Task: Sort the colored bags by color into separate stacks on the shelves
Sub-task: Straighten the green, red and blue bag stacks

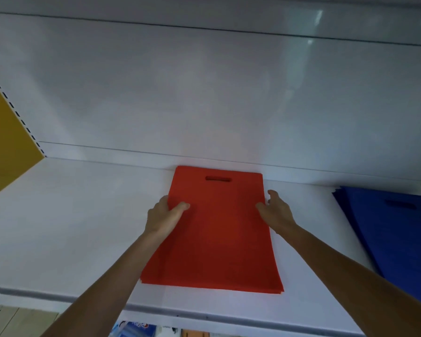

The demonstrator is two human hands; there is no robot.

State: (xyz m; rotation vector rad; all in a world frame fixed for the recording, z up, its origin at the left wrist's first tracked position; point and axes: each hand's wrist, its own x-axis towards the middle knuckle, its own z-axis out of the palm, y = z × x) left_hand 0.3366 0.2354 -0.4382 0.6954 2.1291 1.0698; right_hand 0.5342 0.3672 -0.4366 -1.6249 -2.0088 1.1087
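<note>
One red stack (219,239) lies near one blue stack (399,227), left hand (163,215) grip pinching red's edge, right hand (277,212) grip spread.

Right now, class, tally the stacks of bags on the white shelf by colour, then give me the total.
red stack: 1
blue stack: 1
Total: 2 stacks, lying apart on the shelf.
</note>
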